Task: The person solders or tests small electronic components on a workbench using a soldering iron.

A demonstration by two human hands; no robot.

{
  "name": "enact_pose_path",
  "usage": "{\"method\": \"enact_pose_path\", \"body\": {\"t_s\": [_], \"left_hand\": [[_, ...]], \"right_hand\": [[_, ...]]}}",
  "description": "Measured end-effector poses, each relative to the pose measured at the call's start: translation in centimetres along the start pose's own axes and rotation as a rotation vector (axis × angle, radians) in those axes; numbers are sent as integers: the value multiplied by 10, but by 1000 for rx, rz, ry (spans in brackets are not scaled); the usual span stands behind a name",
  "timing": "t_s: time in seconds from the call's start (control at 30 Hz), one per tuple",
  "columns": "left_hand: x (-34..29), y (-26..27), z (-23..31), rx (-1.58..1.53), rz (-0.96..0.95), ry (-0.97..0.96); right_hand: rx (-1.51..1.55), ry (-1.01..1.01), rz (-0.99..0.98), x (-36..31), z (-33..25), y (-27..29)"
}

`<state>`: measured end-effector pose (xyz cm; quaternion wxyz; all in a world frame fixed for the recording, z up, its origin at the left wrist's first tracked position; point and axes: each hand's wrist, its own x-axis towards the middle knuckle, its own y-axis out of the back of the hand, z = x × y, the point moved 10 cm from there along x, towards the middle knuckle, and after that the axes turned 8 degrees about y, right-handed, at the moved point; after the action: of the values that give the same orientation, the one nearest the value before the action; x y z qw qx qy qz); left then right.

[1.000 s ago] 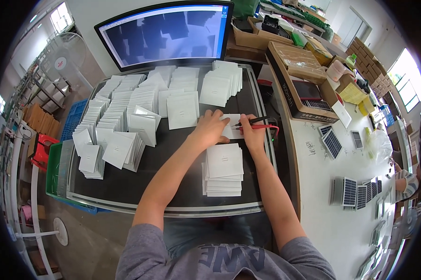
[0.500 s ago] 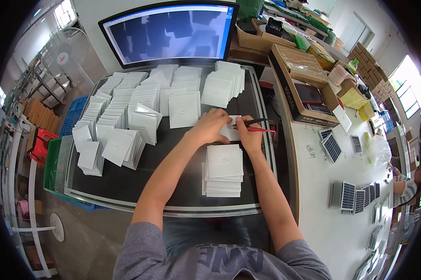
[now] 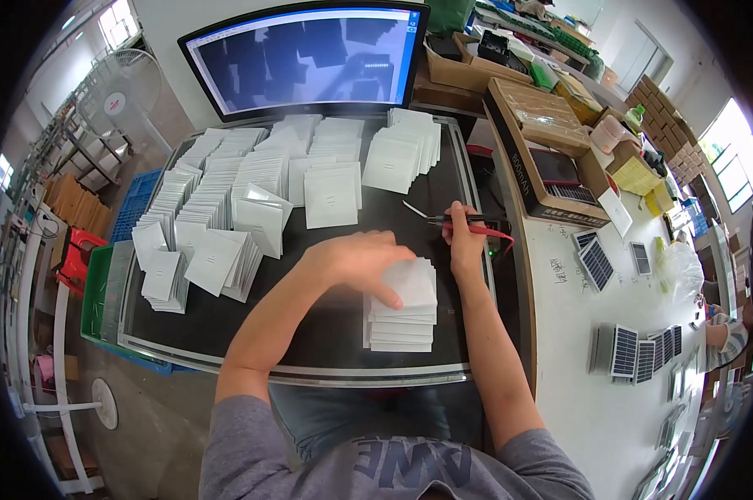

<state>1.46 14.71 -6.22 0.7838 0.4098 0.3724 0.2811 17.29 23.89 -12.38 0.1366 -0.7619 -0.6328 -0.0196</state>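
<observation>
My left hand (image 3: pixel 356 262) lies flat with spread fingers on top of a stack of white square panels (image 3: pixel 401 321) near the front of the black work surface (image 3: pixel 326 333). It may be laying down a top panel, but blur hides the grip. My right hand (image 3: pixel 464 242) rests further right and is closed on a pair of black and red test probes (image 3: pixel 456 222), whose thin metal tips point left over the black surface.
Many fanned stacks of white square panels (image 3: pixel 251 187) cover the left and back of the surface. A large monitor (image 3: pixel 306 54) stands behind. Cardboard boxes (image 3: pixel 543 125) and small solar panels (image 3: pixel 622 350) lie on the white table (image 3: pixel 585 400) at right. A fan (image 3: pixel 122 87) stands far left.
My left hand has moved from the middle of the surface down to the front stack. My right hand stays in place with the probes.
</observation>
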Motion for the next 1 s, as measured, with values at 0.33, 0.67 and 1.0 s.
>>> {"method": "enact_pose_path", "body": {"t_s": [0.33, 0.67, 1.0], "left_hand": [[84, 62, -92, 409, 705, 360], [51, 16, -37, 157, 559, 148], [47, 21, -46, 6, 560, 87]], "right_hand": [[9, 32, -4, 1, -2, -1], [-240, 190, -118, -1, -8, -21], [-395, 237, -95, 7, 5, -23]]}}
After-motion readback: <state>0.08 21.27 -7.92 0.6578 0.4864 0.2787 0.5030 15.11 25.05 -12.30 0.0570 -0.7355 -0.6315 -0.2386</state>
